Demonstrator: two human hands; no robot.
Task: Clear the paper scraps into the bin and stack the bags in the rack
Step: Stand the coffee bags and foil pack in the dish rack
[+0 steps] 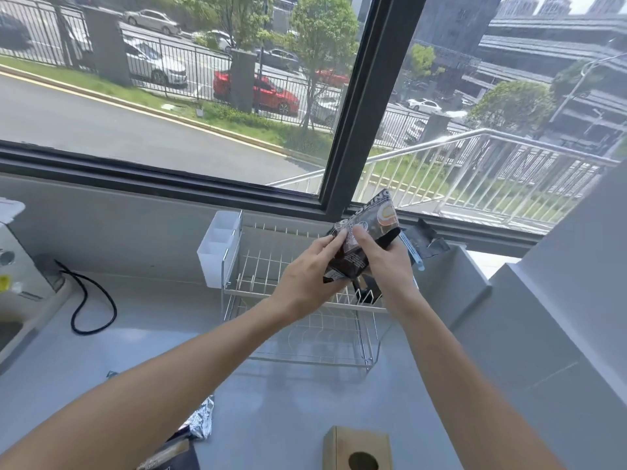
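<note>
Both my hands hold a dark printed bag [376,220] above the top tier of a white wire rack [298,320] on the grey counter. My left hand [308,273] grips the bag's lower left side. My right hand [383,256] grips its right side from the front. Another dark bag [427,239] with a blue clip stands at the rack's right end, partly hidden behind my right hand. A crumpled silver foil bag [202,420] and a dark packet [169,454] lie near the counter's front edge under my left forearm. No bin is in view.
A white plastic caddy [219,252] hangs on the rack's left end. A brown cardboard box with a round hole [356,449] stands at the front. A black cable [91,307] loops from a white appliance [13,256] at left. Window behind; grey wall at right.
</note>
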